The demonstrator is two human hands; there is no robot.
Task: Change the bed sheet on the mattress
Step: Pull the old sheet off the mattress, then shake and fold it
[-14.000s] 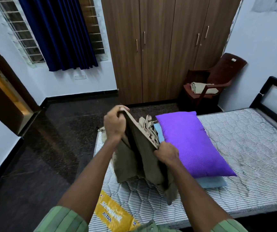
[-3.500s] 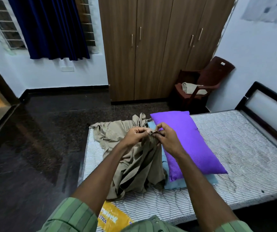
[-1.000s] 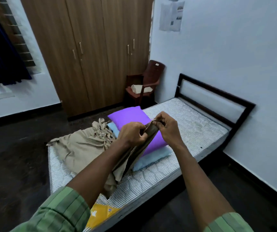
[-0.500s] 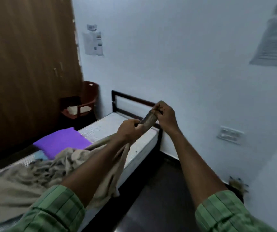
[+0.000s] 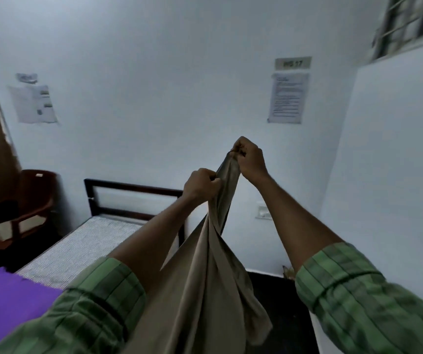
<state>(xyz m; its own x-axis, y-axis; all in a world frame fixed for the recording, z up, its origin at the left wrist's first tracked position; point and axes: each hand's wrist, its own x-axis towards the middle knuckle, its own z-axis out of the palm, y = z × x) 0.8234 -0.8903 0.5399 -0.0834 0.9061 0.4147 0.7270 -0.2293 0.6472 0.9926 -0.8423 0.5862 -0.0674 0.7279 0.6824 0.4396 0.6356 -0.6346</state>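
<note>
Sheet: the beige cotton bed sheet point(image 5: 213, 290) hangs bunched and twisted from both raised hands, off the mattress, beyond its foot-end corner.
Right hand point(image 5: 250, 158): its grip is clamped on the sheet's top edge, higher up, likely hunting for a corner or hem.
Left hand point(image 5: 201, 186): its grip is fisted round the same edge just below, taking the hanging weight.
Mattress: the striped grey-and-white mattress point(image 5: 82, 247) lies bare toward the black metal bed rail point(image 5: 131, 187), ready for covering.
Pillow: a purple fabric pillow point(image 5: 8, 302) sits at the mattress's near-left corner; it will probably need shifting.
</note>
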